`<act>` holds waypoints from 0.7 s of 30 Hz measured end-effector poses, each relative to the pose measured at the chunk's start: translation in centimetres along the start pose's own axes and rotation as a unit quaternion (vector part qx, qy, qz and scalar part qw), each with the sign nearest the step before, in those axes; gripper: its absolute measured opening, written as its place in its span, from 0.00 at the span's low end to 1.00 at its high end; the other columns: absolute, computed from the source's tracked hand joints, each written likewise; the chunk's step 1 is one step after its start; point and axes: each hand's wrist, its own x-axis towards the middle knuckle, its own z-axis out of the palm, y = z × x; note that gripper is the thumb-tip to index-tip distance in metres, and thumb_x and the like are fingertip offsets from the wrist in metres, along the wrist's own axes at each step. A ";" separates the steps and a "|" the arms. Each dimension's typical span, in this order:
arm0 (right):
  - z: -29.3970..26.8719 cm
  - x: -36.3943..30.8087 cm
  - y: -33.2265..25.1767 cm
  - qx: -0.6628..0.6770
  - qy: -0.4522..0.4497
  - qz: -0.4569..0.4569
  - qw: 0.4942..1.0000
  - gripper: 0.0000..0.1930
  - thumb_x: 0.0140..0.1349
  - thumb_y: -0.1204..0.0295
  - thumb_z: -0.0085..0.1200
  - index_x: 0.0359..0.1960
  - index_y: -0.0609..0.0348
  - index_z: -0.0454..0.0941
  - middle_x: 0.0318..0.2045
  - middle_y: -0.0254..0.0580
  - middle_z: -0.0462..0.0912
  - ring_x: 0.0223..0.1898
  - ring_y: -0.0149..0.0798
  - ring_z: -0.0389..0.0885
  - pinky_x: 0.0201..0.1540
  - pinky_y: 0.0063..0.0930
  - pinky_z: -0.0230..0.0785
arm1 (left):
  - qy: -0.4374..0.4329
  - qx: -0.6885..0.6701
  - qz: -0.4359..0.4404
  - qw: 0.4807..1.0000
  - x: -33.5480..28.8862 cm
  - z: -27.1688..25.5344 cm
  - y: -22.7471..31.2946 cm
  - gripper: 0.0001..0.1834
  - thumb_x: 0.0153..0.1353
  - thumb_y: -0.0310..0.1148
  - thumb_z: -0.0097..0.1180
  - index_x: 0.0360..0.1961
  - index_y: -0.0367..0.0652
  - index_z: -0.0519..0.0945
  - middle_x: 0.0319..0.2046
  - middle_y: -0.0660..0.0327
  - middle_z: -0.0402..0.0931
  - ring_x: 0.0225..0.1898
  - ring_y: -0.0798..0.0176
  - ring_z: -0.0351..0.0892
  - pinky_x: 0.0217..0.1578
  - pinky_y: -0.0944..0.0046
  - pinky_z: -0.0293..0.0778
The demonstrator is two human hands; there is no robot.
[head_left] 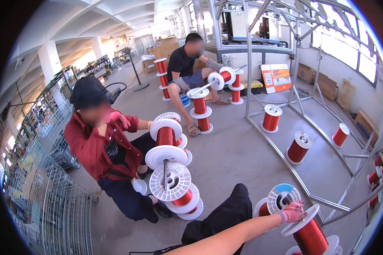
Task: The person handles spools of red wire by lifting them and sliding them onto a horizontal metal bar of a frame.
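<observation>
My left hand (pixel 293 211), in a pink glove, is closed at the upper white flange of a tilted spool of red wire (pixel 310 238). Its fingers curl at the middle of that flange; whether they grip the rim or something at the hub is hidden. Just behind the hand stands another wire spool with a blue patch on its white top (pixel 283 191), and a grey rod end shows at its hub. The lower end of the held spool runs toward the bottom edge, by more white flanges (pixel 334 244). My right hand is out of view.
Left, a seated person in a red shirt (pixel 83 140) sits by stacked wire spools (pixel 171 180). Farther back, another seated person (pixel 183 63) handles a spool on a rod (pixel 221 78). A metal frame (pixel 281 165) surrounds several spools at right. Wire-mesh cages (pixel 55 204) line the left.
</observation>
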 end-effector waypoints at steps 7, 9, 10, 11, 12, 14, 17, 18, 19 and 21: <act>2.3 -8.3 9.0 -0.070 -0.041 -0.002 0.997 0.32 0.68 0.61 0.49 0.68 0.68 0.57 0.65 0.59 0.65 0.65 0.56 0.65 0.68 0.48 0.54 | 0.002 -0.023 -0.018 1.000 0.7 1.5 0.3 0.28 0.66 0.46 0.44 0.22 0.32 0.83 0.31 0.44 0.82 0.54 0.42 0.76 0.64 0.55 0.63; 2.9 -6.4 6.7 -0.053 -0.050 -0.008 0.997 0.31 0.68 0.62 0.48 0.68 0.68 0.57 0.65 0.58 0.64 0.66 0.55 0.64 0.68 0.47 0.54 | 0.053 0.012 -0.002 0.998 -0.4 0.8 -1.3 0.27 0.65 0.46 0.45 0.21 0.35 0.83 0.27 0.47 0.81 0.48 0.44 0.78 0.63 0.55 0.64; 2.8 -5.4 5.6 -0.048 -0.052 -0.001 0.997 0.31 0.68 0.62 0.48 0.68 0.68 0.57 0.65 0.58 0.64 0.66 0.54 0.64 0.68 0.47 0.53 | 0.035 0.004 -0.010 0.999 -1.1 0.8 -1.7 0.27 0.65 0.46 0.45 0.21 0.35 0.82 0.27 0.47 0.81 0.48 0.44 0.78 0.63 0.56 0.65; 2.5 -4.4 4.9 -0.043 -0.047 -0.001 0.998 0.31 0.69 0.63 0.47 0.68 0.68 0.57 0.66 0.57 0.64 0.66 0.54 0.64 0.69 0.46 0.53 | 0.030 -0.005 -0.015 0.999 -0.9 0.4 -1.5 0.27 0.66 0.45 0.45 0.20 0.35 0.82 0.27 0.48 0.81 0.48 0.45 0.78 0.63 0.56 0.65; 2.4 -4.1 4.3 -0.039 -0.045 0.001 0.998 0.31 0.69 0.63 0.47 0.68 0.68 0.57 0.66 0.57 0.64 0.66 0.53 0.64 0.69 0.45 0.53 | 0.002 -0.015 -0.021 1.000 -0.8 0.1 -1.3 0.26 0.66 0.45 0.45 0.21 0.35 0.83 0.29 0.47 0.81 0.50 0.45 0.78 0.63 0.56 0.65; 1.8 -4.0 4.9 -0.053 -0.040 0.008 0.998 0.30 0.69 0.63 0.46 0.68 0.68 0.57 0.66 0.56 0.64 0.66 0.52 0.63 0.69 0.44 0.52 | -0.056 -0.039 -0.028 0.997 -0.3 -1.0 0.1 0.26 0.66 0.45 0.45 0.23 0.34 0.84 0.32 0.46 0.82 0.53 0.45 0.76 0.63 0.56 0.64; 1.5 -6.0 6.7 -0.069 -0.044 0.015 0.997 0.29 0.70 0.64 0.45 0.68 0.68 0.57 0.67 0.55 0.64 0.67 0.51 0.63 0.70 0.42 0.52 | -0.022 -0.013 -0.025 0.999 -0.3 -0.7 1.0 0.27 0.66 0.45 0.44 0.24 0.34 0.84 0.35 0.45 0.82 0.56 0.47 0.75 0.64 0.57 0.63; 1.3 -6.2 7.3 -0.073 -0.042 0.016 0.996 0.29 0.70 0.64 0.45 0.69 0.68 0.57 0.67 0.54 0.63 0.67 0.50 0.63 0.70 0.42 0.52 | -0.038 -0.012 -0.029 0.999 0.1 -0.5 1.0 0.26 0.66 0.45 0.44 0.25 0.33 0.85 0.37 0.46 0.83 0.57 0.47 0.75 0.65 0.58 0.63; 1.9 -6.2 6.9 -0.063 -0.051 0.007 0.997 0.29 0.71 0.65 0.44 0.69 0.68 0.57 0.67 0.54 0.63 0.67 0.50 0.63 0.70 0.41 0.51 | 0.007 0.007 -0.082 0.997 -0.3 0.7 -0.7 0.22 0.66 0.43 0.46 0.28 0.39 0.85 0.36 0.50 0.82 0.55 0.50 0.77 0.63 0.57 0.66; -0.1 -6.2 8.4 -0.071 -0.027 0.038 0.996 0.28 0.71 0.65 0.43 0.69 0.67 0.57 0.67 0.53 0.63 0.68 0.49 0.62 0.70 0.40 0.51 | -0.138 0.002 -0.003 0.990 1.2 0.0 0.1 0.26 0.67 0.44 0.43 0.28 0.34 0.85 0.42 0.49 0.82 0.55 0.47 0.75 0.63 0.59 0.65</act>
